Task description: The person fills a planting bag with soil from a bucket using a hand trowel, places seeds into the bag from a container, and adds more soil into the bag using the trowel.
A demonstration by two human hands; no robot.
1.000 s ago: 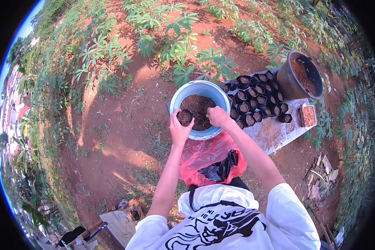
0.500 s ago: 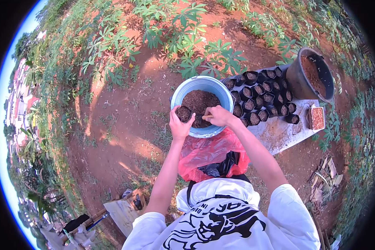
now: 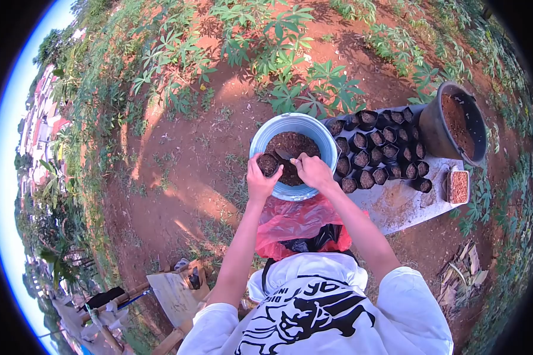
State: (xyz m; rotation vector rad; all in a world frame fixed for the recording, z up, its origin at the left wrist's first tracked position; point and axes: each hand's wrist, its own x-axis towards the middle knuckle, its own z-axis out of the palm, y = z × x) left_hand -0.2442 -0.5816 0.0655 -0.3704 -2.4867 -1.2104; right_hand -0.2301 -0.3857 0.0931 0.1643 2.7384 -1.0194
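My left hand [image 3: 260, 178] is wrapped round a small black plastic seedling bag [image 3: 268, 164] filled with dark soil, over the left side of a light-blue bucket [image 3: 328, 145]. In my right hand [image 3: 312, 171] is a small trowel [image 3: 283, 154], gripped by its handle; its blade points left toward the bag's mouth. Below both hands, loose dark soil [image 3: 293, 142] lies inside the bucket. My fingers hide most of the trowel's handle.
Several soil-filled black bags [image 3: 376, 139] stand in rows on a pale board [image 3: 397, 210] to the right. Behind them is a dark bucket [image 3: 435, 127] of reddish soil; a small tub [image 3: 458, 186] of brown grains sits at the board's edge. Red plastic [image 3: 278, 222] hangs before me.
The whole view has shifted slightly, with things appearing lower and further right. The trowel blade has come up out of the bucket's soil, nearer the bag's rim.
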